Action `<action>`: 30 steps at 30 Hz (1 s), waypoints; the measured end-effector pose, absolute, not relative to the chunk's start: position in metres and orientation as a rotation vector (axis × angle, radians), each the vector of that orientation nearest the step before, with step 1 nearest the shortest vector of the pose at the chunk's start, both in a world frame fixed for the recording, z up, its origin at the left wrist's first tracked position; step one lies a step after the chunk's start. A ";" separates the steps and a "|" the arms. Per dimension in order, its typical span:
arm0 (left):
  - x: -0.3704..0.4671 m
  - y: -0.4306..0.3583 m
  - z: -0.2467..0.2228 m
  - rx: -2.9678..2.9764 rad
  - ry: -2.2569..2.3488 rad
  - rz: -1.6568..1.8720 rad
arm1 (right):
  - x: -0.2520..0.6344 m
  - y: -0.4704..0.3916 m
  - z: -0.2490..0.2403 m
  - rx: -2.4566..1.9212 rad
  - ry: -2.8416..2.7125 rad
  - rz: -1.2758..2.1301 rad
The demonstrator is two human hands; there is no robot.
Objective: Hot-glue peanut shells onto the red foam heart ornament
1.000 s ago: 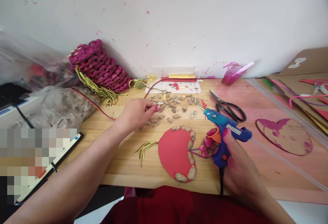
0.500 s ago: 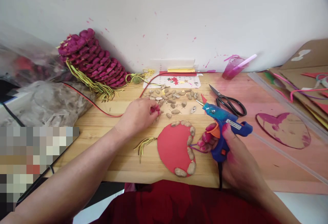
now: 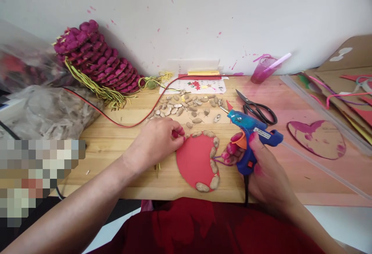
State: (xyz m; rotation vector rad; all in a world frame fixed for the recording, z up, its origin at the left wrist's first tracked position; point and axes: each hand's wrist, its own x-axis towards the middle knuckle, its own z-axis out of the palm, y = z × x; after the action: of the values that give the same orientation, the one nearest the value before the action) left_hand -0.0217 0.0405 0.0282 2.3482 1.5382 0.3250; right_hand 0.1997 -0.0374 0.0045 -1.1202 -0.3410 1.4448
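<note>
Blue glue gun (image 3: 247, 124) is clamped in the right hand (image 3: 263, 168), handle wrapped by fingers; nozzle pointed away and left, barrel's long axis slanted. Left hand (image 3: 158, 139) is pinched together at the red heart's (image 3: 193, 161) far-left edge; contents can't be told. Heart is laid on the table (image 3: 101, 141), notch turned right.
</note>
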 end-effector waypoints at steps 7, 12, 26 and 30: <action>-0.020 0.038 0.022 2.351 1.516 0.282 | 0.200 -0.037 0.004 -1.115 -0.367 1.440; -0.028 0.032 0.026 2.410 1.517 0.320 | 0.199 -0.037 0.004 -1.113 -0.367 1.446; -0.051 -0.013 0.000 2.360 1.350 0.637 | 0.200 -0.042 0.004 -1.163 -0.491 1.457; -0.050 -0.008 -0.002 2.374 1.331 0.675 | 0.195 -0.047 0.007 -1.202 -0.514 1.506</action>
State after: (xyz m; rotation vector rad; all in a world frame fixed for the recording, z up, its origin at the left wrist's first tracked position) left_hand -0.0496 -0.0076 -0.0025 2.3738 1.3307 0.6755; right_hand 0.1951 -0.0467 0.0068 -1.2019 -0.5143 1.5063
